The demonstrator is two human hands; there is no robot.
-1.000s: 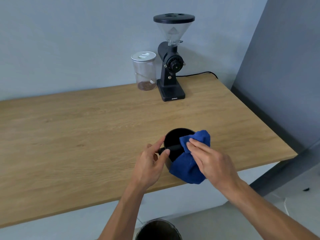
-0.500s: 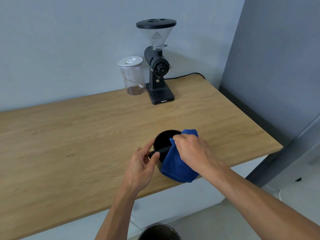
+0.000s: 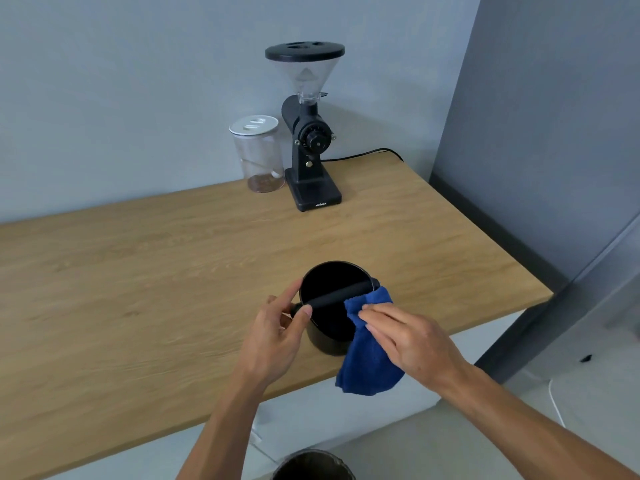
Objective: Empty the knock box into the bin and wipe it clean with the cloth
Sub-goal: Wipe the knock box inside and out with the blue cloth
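Observation:
The black round knock box (image 3: 329, 337) stands upright near the front edge of the wooden table (image 3: 138, 289), its dark bar lying across the open top. My left hand (image 3: 277, 336) grips its left rim and the bar's end between thumb and fingers. My right hand (image 3: 412, 336) presses a blue cloth (image 3: 367, 358) against the box's right rim; the cloth hangs down the outside of the box and past the table edge. The inside looks dark and I cannot tell what it holds. The rim of a dark bin (image 3: 313, 465) shows on the floor below.
A black coffee grinder (image 3: 308, 133) with a clear hopper stands at the back of the table, its cable running right. A clear jar (image 3: 258, 154) with a white lid sits to its left. A grey wall panel rises on the right.
My right hand slid the cloth from over the box's opening toward the right rim, uncovering the bar. My left hand kept its hold on the left rim.

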